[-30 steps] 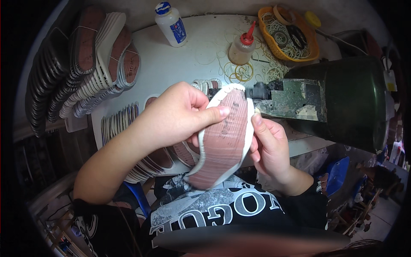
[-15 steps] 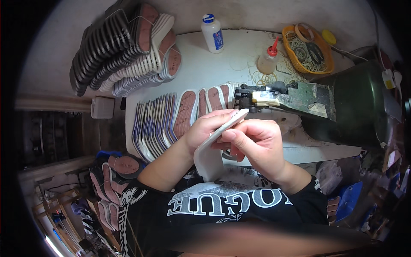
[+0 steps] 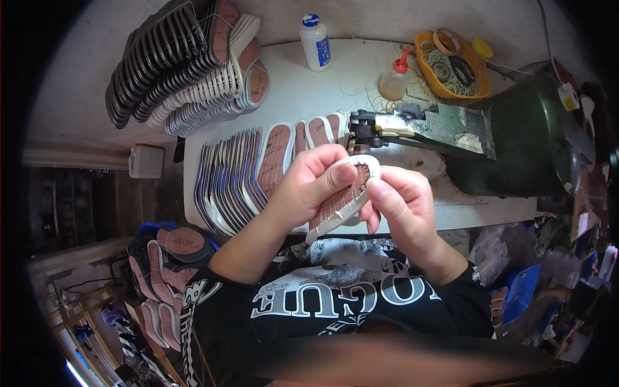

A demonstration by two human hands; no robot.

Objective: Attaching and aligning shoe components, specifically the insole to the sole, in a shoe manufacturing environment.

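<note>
A shoe insole [image 3: 336,208] with a pinkish-brown lined face and a white wrapped edge is held above the near side of the white table. My left hand [image 3: 308,182] grips it along its left side, the thumb lying on the brown face near the rounded end. With thumb and fingers, my right hand [image 3: 405,198] pinches the white edge at that same end. Small gathers of the white material show along the rim there. The far face of the insole is hidden, and so are some of my fingertips behind it.
Rows of insoles [image 3: 232,174] stand on the white table [image 3: 361,58] at left, with bundled ones [image 3: 161,58] behind. Farther back are a white bottle [image 3: 316,48], a red-tipped bottle [image 3: 394,80] and an orange basket [image 3: 474,90]. A green machine [image 3: 445,126] juts in from the right.
The insole has turned from edge-on so its brown face now shows. My right hand has shifted slightly right, its thumb now on the rim; my left thumb lies on the face.
</note>
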